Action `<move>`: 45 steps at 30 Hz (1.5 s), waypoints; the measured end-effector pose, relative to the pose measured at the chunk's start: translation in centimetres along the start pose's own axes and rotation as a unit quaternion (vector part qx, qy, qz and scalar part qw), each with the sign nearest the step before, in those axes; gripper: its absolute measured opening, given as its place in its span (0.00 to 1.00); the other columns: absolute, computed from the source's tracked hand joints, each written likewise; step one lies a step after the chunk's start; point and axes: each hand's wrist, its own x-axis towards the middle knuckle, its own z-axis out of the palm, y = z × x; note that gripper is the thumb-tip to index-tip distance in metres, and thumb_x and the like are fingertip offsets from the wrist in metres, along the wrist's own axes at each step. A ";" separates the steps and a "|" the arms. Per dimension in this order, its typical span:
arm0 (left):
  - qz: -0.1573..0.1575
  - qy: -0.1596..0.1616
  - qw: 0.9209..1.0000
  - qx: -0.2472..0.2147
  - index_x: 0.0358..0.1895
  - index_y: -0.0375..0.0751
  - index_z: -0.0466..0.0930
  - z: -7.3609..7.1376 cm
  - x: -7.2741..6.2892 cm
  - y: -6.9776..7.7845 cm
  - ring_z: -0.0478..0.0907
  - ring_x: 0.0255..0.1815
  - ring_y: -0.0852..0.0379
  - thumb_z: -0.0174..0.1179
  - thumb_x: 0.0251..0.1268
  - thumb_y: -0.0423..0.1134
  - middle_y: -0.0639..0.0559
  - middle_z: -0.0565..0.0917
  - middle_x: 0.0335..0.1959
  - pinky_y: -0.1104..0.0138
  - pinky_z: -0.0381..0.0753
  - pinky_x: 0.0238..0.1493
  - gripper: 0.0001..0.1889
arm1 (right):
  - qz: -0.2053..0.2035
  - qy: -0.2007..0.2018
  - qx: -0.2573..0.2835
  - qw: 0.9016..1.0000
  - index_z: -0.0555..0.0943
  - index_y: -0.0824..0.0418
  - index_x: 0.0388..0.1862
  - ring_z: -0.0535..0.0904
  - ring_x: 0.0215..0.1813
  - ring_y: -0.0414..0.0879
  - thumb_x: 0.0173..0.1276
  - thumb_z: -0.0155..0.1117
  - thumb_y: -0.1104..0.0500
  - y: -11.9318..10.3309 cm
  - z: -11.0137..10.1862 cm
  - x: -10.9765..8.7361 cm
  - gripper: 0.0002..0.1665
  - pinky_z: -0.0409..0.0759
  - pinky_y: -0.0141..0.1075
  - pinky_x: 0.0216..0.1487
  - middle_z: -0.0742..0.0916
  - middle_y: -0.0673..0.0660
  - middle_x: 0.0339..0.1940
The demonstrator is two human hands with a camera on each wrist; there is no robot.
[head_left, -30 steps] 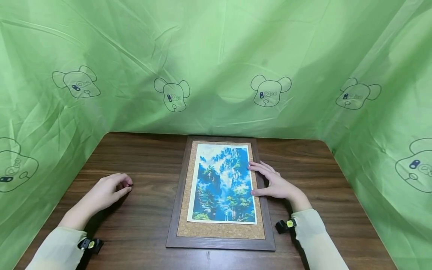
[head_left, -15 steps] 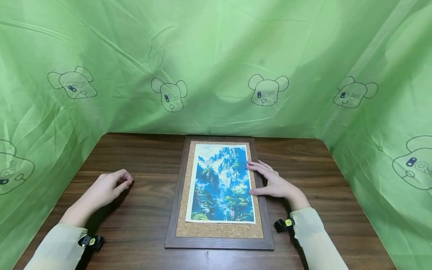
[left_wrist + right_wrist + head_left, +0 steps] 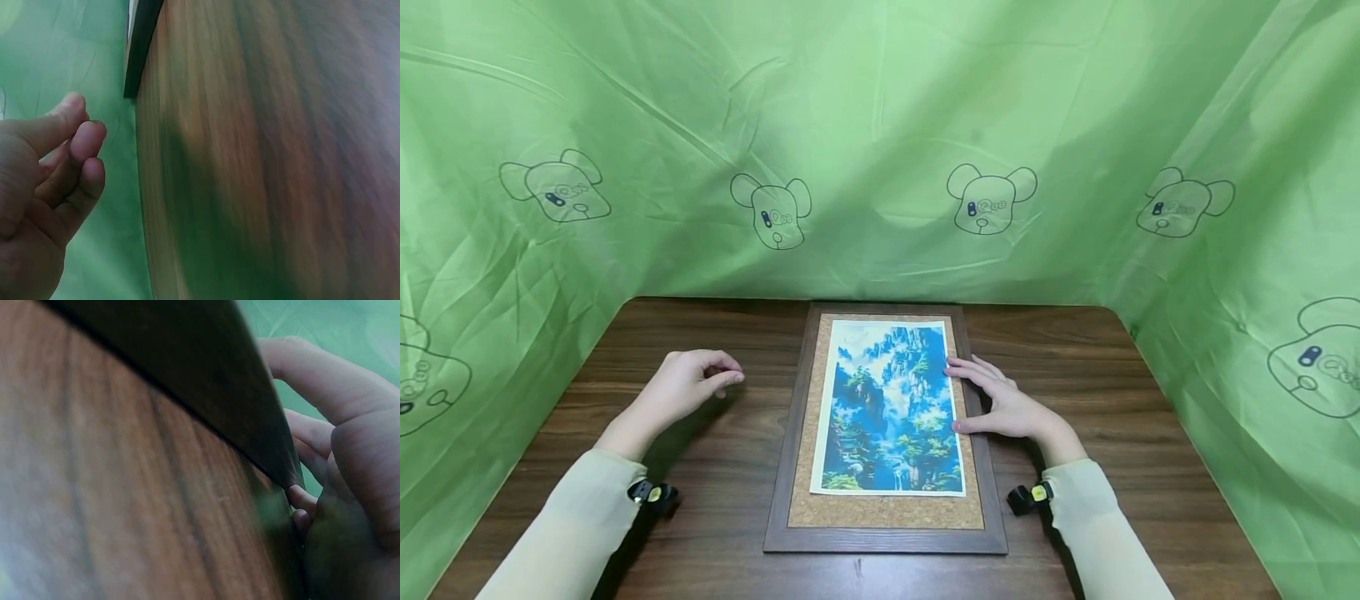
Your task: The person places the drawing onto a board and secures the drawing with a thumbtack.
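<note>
A blue and green landscape print with a white border lies on a cork board in a dark wooden frame. My right hand reaches over the frame's right side in the head view. Its spread fingertips and thumb rest on the print's right edge. To the left of the board, my left hand hovers over the table, apart from the frame. Its fingers curl loosely with the thumb close to them, and I see nothing between them in the left wrist view.
Dark wood-grain table surrounds the board. A green cloth printed with cartoon animal heads hangs behind and on both sides. The board's far end lies near the back edge by the cloth. Small cameras sit at both wrists.
My left hand has moved right and away from me, nearer to the board. The right hand stays at the print's edge; the whole head view has shifted slightly.
</note>
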 end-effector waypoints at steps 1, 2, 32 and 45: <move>-0.001 -0.004 1.000 -0.002 0.43 0.47 0.93 0.2 0.4 0.1 0.85 0.27 0.62 0.71 0.77 0.39 0.59 0.90 0.28 0.60 0.84 0.38 0.03 | 0.001 0.000 -0.001 1.000 0.66 0.46 0.88 0.39 0.92 0.62 0.69 0.81 0.40 0.0 0.0 0.0 0.54 0.35 0.85 0.73 0.59 0.45 0.92; 0.000 -0.007 1.000 -0.004 0.45 0.45 0.93 0.4 0.7 0.3 0.86 0.28 0.63 0.71 0.77 0.37 0.58 0.91 0.30 0.60 0.85 0.39 0.03 | 0.001 0.000 -0.002 1.000 0.66 0.46 0.88 0.39 0.92 0.62 0.69 0.81 0.40 0.0 0.0 0.0 0.54 0.35 0.85 0.73 0.59 0.45 0.92; -0.077 0.011 0.994 -0.073 0.40 0.39 0.92 3.5 3.7 0.2 0.91 0.34 0.56 0.70 0.74 0.30 0.54 0.92 0.31 0.68 0.84 0.36 0.03 | 0.000 0.003 -0.003 1.000 0.66 0.45 0.88 0.38 0.92 0.62 0.69 0.81 0.39 0.4 0.0 0.0 0.54 0.35 0.85 0.73 0.58 0.47 0.92; -0.072 0.005 0.995 -0.068 0.36 0.43 0.90 3.9 3.8 0.2 0.85 0.27 0.60 0.73 0.69 0.32 0.58 0.90 0.28 0.66 0.80 0.31 0.03 | -0.006 0.006 -0.006 1.000 0.67 0.45 0.87 0.40 0.92 0.63 0.69 0.81 0.40 0.5 0.1 0.0 0.53 0.36 0.87 0.72 0.60 0.47 0.92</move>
